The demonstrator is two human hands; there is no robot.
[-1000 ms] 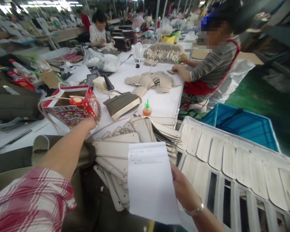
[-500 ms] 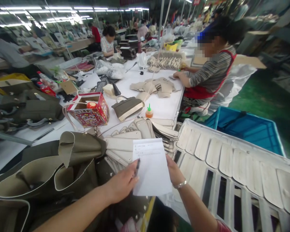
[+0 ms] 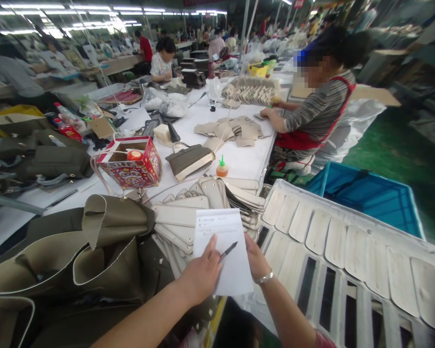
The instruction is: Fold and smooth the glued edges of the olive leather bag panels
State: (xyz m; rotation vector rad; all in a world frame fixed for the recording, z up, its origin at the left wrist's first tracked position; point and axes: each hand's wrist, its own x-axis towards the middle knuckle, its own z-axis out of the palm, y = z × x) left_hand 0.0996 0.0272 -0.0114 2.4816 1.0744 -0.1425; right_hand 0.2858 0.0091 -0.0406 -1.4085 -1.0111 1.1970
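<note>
A white sheet of paper [image 3: 232, 270] with a few handwritten lines at its top is held up in front of me. My right hand [image 3: 255, 256], a bracelet on its wrist, grips the sheet's right edge. Over the left part of the paper lies my left hand [image 3: 205, 270], its index finger stretched toward the written lines. A dark pen [image 3: 229, 249] sticks out of this hand, pointing up and to the right across the sheet. Behind the paper, light strap-like pieces [image 3: 181, 216] with rivets lie in a stack.
Olive bag bodies [image 3: 116, 220] crowd the left. To the right stands a slatted rack [image 3: 321, 275] bearing pale oval-ended panels [image 3: 333, 235], with a blue bin [image 3: 377, 193] beyond. A red box [image 3: 134, 169] and a green-capped bottle [image 3: 222, 168] stand on the table. A co-worker [image 3: 311, 106] sits at right.
My left hand has moved right, farther over the paper, and its index finger now extends to the writing. The pen has swung from near upright to slanting right. The paper sits slightly farther left.
</note>
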